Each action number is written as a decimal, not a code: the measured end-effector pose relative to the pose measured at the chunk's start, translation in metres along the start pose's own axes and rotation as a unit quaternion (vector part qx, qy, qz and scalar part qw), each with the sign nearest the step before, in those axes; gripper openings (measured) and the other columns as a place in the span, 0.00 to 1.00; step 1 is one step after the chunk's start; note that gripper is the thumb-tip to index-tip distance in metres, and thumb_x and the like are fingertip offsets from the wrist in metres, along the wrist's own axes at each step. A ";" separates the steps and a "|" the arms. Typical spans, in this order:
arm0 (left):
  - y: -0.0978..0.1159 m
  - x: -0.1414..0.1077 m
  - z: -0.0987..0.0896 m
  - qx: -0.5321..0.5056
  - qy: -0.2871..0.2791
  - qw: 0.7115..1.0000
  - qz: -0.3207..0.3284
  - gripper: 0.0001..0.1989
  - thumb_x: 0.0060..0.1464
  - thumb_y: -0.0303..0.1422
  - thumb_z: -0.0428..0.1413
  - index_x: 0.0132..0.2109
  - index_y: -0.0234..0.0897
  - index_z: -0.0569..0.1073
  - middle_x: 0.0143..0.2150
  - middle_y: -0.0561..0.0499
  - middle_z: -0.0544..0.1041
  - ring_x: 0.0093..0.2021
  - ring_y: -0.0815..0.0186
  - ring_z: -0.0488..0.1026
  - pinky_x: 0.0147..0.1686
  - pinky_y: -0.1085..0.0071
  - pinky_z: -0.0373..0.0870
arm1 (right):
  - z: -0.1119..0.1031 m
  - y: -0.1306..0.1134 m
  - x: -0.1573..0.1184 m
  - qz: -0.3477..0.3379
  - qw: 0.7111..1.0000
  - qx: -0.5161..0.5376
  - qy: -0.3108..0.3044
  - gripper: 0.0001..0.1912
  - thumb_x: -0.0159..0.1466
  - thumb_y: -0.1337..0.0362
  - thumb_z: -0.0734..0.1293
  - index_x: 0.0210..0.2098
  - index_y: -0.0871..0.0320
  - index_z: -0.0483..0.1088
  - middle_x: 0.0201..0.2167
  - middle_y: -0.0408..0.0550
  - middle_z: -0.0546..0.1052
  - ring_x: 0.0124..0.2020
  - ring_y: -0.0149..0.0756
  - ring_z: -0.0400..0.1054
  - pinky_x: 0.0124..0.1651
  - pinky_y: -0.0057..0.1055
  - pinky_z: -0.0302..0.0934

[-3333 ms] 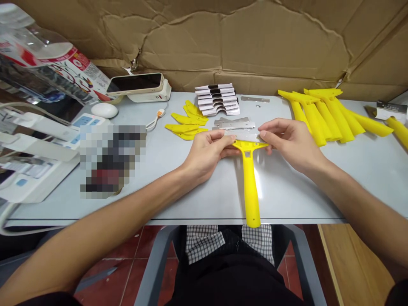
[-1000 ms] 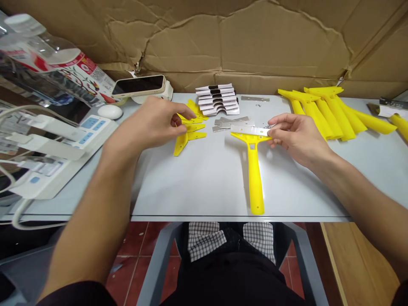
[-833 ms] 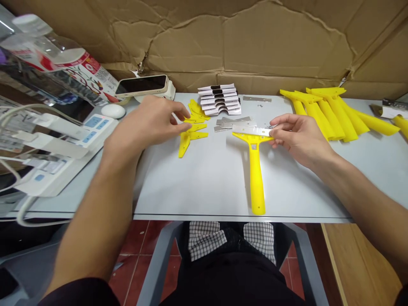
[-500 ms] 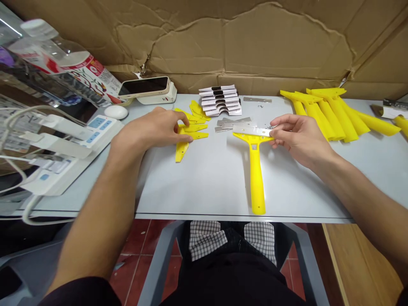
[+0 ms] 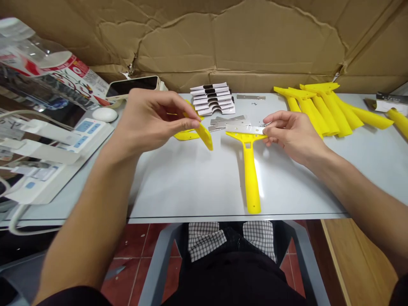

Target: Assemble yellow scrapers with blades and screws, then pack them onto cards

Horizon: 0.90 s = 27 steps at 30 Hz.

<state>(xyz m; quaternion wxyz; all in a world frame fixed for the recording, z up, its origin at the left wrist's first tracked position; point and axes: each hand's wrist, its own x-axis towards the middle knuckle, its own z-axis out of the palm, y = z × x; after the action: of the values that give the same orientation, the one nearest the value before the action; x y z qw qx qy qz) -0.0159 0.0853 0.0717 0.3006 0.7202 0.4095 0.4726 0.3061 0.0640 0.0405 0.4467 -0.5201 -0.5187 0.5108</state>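
My left hand point(image 5: 159, 121) pinches a flat yellow plastic scraper cover point(image 5: 205, 137) between thumb and fingers, tilted and raised off the table. Under and behind it lie several more yellow covers point(image 5: 186, 136), partly hidden by the hand. A yellow scraper handle point(image 5: 251, 178) lies on the table, its grip toward me. A metal blade point(image 5: 244, 128) rests across its wide head. My right hand point(image 5: 288, 134) is closed at the right end of the head, thumb and fingertips on the blade's end. Small screws point(image 5: 264, 124) show by those fingertips. Loose blades point(image 5: 228, 121) lie just behind.
Stacked folded white-and-black papers point(image 5: 212, 100) stand at the back, beside a lone blade point(image 5: 251, 97). Several yellow scraper handles point(image 5: 328, 112) lie at the right. On the left are a power strip point(image 5: 60, 161), a phone point(image 5: 134, 87), a white mouse point(image 5: 104, 114) and bottles point(image 5: 70, 72).
My left hand has lifted one yellow cover from the pile and moved it right, toward the scraper head. My right hand stays at the blade's end. The whole view has shifted slightly.
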 end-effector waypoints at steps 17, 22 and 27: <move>-0.016 -0.016 0.070 -0.099 0.044 0.992 -0.060 0.23 0.48 0.53 0.76 0.39 0.44 0.80 0.41 0.49 0.85 0.45 0.59 0.84 0.47 0.59 0.84 | 0.004 -0.002 -0.001 0.006 1.000 0.026 0.004 0.14 0.53 0.75 0.80 0.34 0.55 0.78 0.24 0.41 0.79 0.22 0.32 0.73 0.31 0.32 0.71; -0.011 -0.016 0.079 -0.108 0.017 0.990 -0.091 0.23 0.46 0.51 0.77 0.38 0.42 0.80 0.42 0.48 0.86 0.45 0.58 0.85 0.46 0.61 0.84 | 0.004 -0.002 -0.002 -0.003 1.000 0.014 -0.007 0.14 0.53 0.71 0.82 0.35 0.54 0.78 0.24 0.40 0.79 0.22 0.32 0.73 0.32 0.33 0.72; -0.008 -0.016 0.082 -0.116 0.010 0.986 -0.117 0.18 0.46 0.42 0.77 0.37 0.41 0.80 0.42 0.47 0.87 0.46 0.57 0.85 0.49 0.58 0.85 | 0.004 -0.003 -0.002 -0.003 1.000 0.017 -0.009 0.14 0.52 0.72 0.81 0.35 0.55 0.78 0.24 0.41 0.79 0.22 0.32 0.73 0.32 0.34 0.71</move>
<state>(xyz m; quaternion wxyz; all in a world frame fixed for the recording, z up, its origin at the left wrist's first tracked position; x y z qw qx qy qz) 0.0544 0.0712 0.0277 0.4314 0.6230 0.4363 0.4852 0.3021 0.0617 0.0428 0.4522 -0.5061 -0.5160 0.5226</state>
